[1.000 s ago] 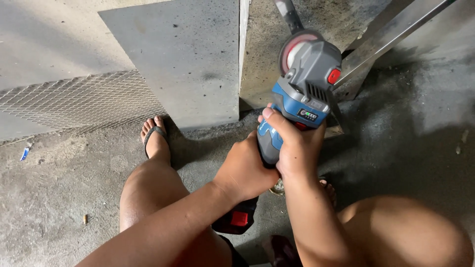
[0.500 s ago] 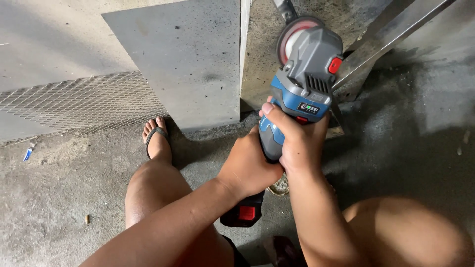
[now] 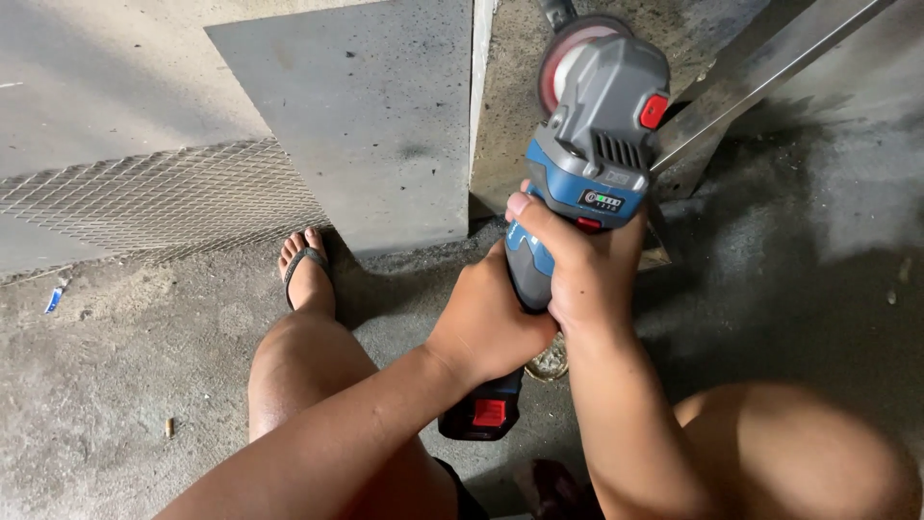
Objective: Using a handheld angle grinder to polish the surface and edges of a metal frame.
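From the head camera, both hands grip a blue and grey grinder (image 3: 577, 193) near the centre of the picture. The left hand (image 3: 489, 323) wraps tight round the lower handle, at about 7 o'clock from the tool's head. The right hand (image 3: 577, 274) closes round the body just above it, thumb laid across the blue housing. The reddish disc (image 3: 561, 60) sits at 12 o'clock, close to a grey metal sheet (image 3: 366, 125) (whether it touches, I cannot tell). A black battery (image 3: 481, 416) with a red catch hangs at 6 o'clock. A steel bar (image 3: 760, 82) slants off at 2 o'clock. Wire mesh (image 3: 154, 202) lies at 9 o'clock, and a sandalled foot (image 3: 308, 274) rests on the concrete floor (image 3: 106, 385).
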